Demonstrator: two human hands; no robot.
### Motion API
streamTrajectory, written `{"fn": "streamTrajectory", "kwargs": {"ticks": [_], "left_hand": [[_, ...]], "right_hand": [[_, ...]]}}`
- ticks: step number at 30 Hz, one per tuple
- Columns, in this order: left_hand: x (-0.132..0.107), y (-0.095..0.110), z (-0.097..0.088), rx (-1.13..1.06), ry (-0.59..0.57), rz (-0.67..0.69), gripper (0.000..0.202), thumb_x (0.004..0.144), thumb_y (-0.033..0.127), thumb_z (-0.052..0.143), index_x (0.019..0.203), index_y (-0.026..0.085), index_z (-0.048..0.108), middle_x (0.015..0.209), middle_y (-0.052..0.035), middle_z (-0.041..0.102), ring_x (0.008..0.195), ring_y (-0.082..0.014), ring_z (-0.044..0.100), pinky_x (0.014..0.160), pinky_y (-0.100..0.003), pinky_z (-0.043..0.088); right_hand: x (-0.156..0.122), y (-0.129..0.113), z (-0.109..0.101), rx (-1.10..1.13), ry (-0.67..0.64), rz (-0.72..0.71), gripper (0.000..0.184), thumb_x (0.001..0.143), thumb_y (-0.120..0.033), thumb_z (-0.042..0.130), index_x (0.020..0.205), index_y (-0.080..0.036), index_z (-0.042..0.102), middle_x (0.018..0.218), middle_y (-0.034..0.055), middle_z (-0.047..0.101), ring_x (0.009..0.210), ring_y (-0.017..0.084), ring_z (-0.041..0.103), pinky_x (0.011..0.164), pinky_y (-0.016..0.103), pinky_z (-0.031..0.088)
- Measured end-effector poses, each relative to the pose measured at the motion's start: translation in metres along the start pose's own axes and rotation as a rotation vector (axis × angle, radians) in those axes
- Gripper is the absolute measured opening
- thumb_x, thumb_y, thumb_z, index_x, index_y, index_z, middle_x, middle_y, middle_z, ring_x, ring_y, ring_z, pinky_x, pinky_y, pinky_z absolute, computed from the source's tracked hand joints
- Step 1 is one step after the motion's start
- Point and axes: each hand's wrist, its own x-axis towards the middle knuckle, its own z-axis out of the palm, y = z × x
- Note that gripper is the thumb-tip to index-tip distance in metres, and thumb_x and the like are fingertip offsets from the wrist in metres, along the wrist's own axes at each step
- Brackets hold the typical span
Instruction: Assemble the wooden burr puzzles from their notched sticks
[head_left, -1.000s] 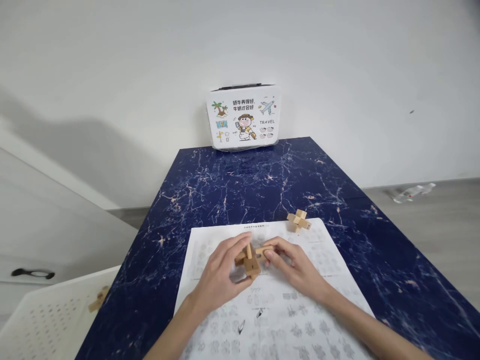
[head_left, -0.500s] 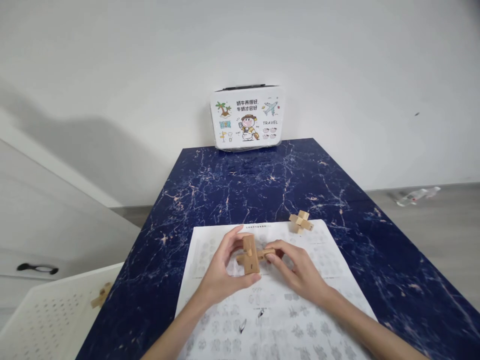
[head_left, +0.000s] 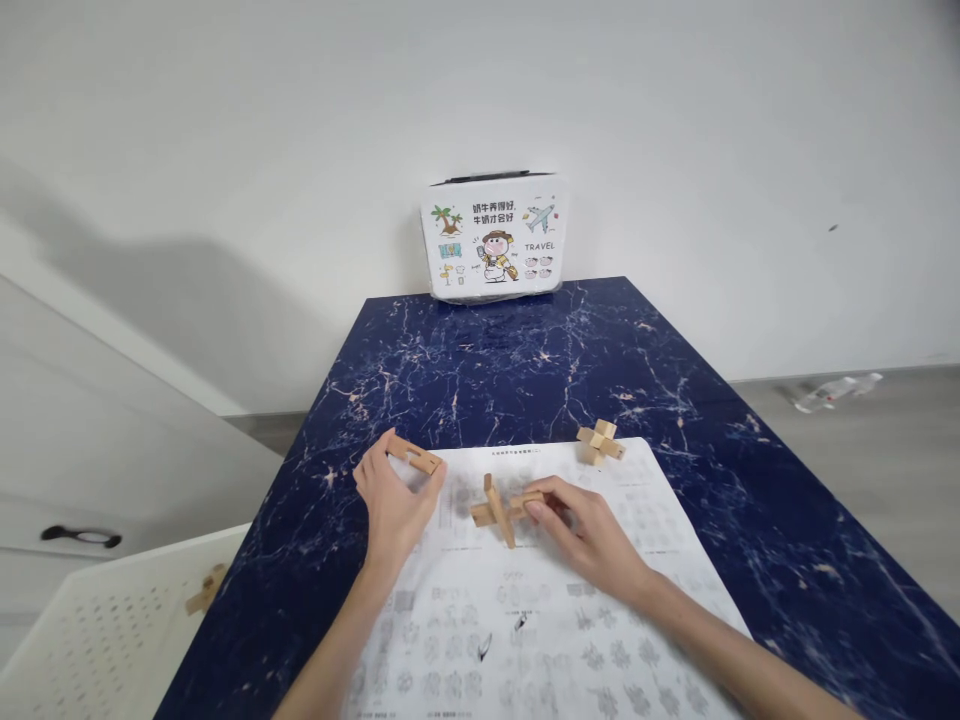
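Observation:
My left hand point(head_left: 391, 500) pinches a single notched wooden piece point(head_left: 415, 456) near the left edge of a printed instruction sheet point(head_left: 540, 610). My right hand point(head_left: 581, 525) grips one arm of a partly assembled wooden cross puzzle point(head_left: 498, 508), which rests tilted on the sheet between my hands. A finished small wooden burr puzzle point(head_left: 599, 443) sits at the sheet's far right corner, apart from both hands.
The sheet lies on a dark blue marble-patterned table point(head_left: 525, 370). A white illustrated box point(head_left: 495, 236) stands against the wall at the table's far edge. A white perforated basket point(head_left: 97, 630) with a wooden piece point(head_left: 206, 590) sits low at the left. A plastic bottle point(head_left: 832, 390) lies on the floor.
My left hand has pulled one wooden piece out of the cross puzzle and moved left with it. My right hand still holds the rest, now lower on the sheet.

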Motion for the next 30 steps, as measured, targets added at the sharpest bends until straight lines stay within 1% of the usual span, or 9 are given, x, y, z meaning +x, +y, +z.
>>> {"fn": "streamTrajectory", "kwargs": {"ticks": [3, 6, 10, 13, 16, 18, 20, 25, 30], "left_hand": [[0.001, -0.006, 0.004, 0.161, -0.008, 0.013, 0.074, 0.082, 0.041, 0.075, 0.144, 0.017, 0.043, 0.138, -0.0179, 0.052, 0.135, -0.0438, 0.043, 0.113, -0.069, 0.034], [0.0, -0.005, 0.005, 0.186, -0.016, 0.029, 0.074, 0.084, 0.039, 0.073, 0.146, 0.014, 0.041, 0.141, -0.0211, 0.047, 0.139, -0.0454, 0.04, 0.114, -0.07, 0.033], [-0.005, 0.015, -0.004, -0.031, -0.021, 0.232, 0.051, 0.097, 0.03, 0.061, 0.144, 0.02, 0.044, 0.148, -0.0181, 0.046, 0.143, -0.0362, 0.04, 0.12, -0.061, 0.033], [-0.011, 0.03, -0.012, -0.204, -0.136, 0.389, 0.041, 0.101, 0.026, 0.057, 0.141, 0.027, 0.047, 0.149, -0.0131, 0.05, 0.142, -0.0315, 0.045, 0.12, -0.057, 0.036], [-0.02, 0.036, -0.013, -0.267, -0.38, 0.527, 0.073, 0.089, 0.039, 0.076, 0.151, 0.03, 0.038, 0.158, -0.0143, 0.042, 0.147, -0.0369, 0.041, 0.12, -0.063, 0.036], [-0.025, 0.037, -0.012, -0.263, -0.522, 0.546, 0.104, 0.076, 0.047, 0.089, 0.158, 0.032, 0.027, 0.163, -0.0155, 0.037, 0.148, -0.04, 0.039, 0.119, -0.065, 0.037], [-0.029, 0.038, -0.01, -0.249, -0.594, 0.528, 0.118, 0.07, 0.047, 0.094, 0.161, 0.035, 0.021, 0.163, -0.0151, 0.038, 0.147, -0.0407, 0.041, 0.117, -0.065, 0.041], [-0.031, 0.04, -0.009, -0.245, -0.576, 0.543, 0.096, 0.075, 0.034, 0.09, 0.153, 0.035, 0.036, 0.145, -0.0121, 0.056, 0.133, -0.037, 0.056, 0.11, -0.059, 0.049], [-0.029, 0.04, -0.01, -0.248, -0.508, 0.541, 0.089, 0.07, 0.034, 0.091, 0.145, 0.032, 0.043, 0.138, -0.0103, 0.059, 0.127, -0.0351, 0.059, 0.108, -0.055, 0.05]], "right_hand": [[0.0, 0.0, 0.0, 0.031, 0.006, 0.016, 0.027, 0.107, -0.043, 0.049, 0.103, -0.022, 0.066, 0.084, 0.0054, 0.072, 0.07, 0.02, 0.06, 0.063, 0.032, 0.044], [0.001, 0.0, -0.001, 0.074, 0.018, 0.038, 0.028, 0.107, -0.044, 0.049, 0.102, -0.022, 0.065, 0.084, 0.005, 0.071, 0.071, 0.02, 0.061, 0.064, 0.032, 0.045], [0.002, -0.002, -0.002, 0.17, 0.043, 0.082, 0.031, 0.106, -0.048, 0.05, 0.1, -0.022, 0.064, 0.078, 0.0024, 0.066, 0.066, 0.018, 0.058, 0.063, 0.031, 0.045], [0.004, -0.005, -0.004, 0.249, 0.049, 0.121, 0.032, 0.105, -0.052, 0.052, 0.099, -0.022, 0.062, 0.076, 0.0011, 0.063, 0.062, 0.017, 0.055, 0.062, 0.031, 0.044], [0.005, -0.005, -0.004, 0.299, 0.039, 0.139, 0.033, 0.104, -0.054, 0.054, 0.098, -0.021, 0.061, 0.076, 0.001, 0.063, 0.061, 0.016, 0.054, 0.061, 0.031, 0.045], [0.004, -0.004, -0.003, 0.329, 0.017, 0.137, 0.035, 0.104, -0.055, 0.054, 0.099, -0.021, 0.061, 0.075, 0.0007, 0.064, 0.06, 0.015, 0.054, 0.061, 0.031, 0.045], [0.003, -0.002, -0.001, 0.352, -0.018, 0.134, 0.037, 0.104, -0.057, 0.054, 0.101, -0.021, 0.061, 0.074, 0.0003, 0.064, 0.059, 0.015, 0.054, 0.059, 0.03, 0.045], [0.001, -0.002, 0.002, 0.36, -0.087, 0.142, 0.04, 0.102, -0.062, 0.054, 0.101, -0.022, 0.061, 0.073, -0.0003, 0.065, 0.058, 0.015, 0.055, 0.058, 0.029, 0.044], [0.003, -0.002, 0.0, 0.304, -0.049, 0.142, 0.041, 0.103, -0.06, 0.053, 0.099, -0.02, 0.064, 0.071, 0.0, 0.064, 0.063, 0.016, 0.055, 0.06, 0.029, 0.041]]}}
